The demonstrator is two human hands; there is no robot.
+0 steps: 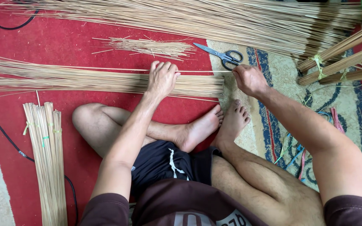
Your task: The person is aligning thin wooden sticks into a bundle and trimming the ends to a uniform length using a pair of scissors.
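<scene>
Thin tan reed sticks lying as a flat layer (84, 79) run left to right across the red mat (63, 42) just beyond your crossed bare feet, their cut ends lined up near the edge of the patterned blue-and-beige rug (273, 71). Your left hand (162, 79) rests palm down on the layer, fingers together and extended, pressing it flat. Your right hand (250, 79) sits just past the cut ends, fingers pinched shut on a single loose tan stick (202, 71) that extends leftward along the far edge of the layer, parallel to its long axis. The right hand is thus the nearer to the stick ends; the left is over the body of the layer.

Count: one pair of black-handled scissors (225, 55), blades closed, just beyond the right hand; one small heap of short stick offcuts (151, 47); one large loose spread of long sticks (214, 19) along the far side; one tied bundle (47, 159) at your left; three tied bundles (344, 58) at your right.
</scene>
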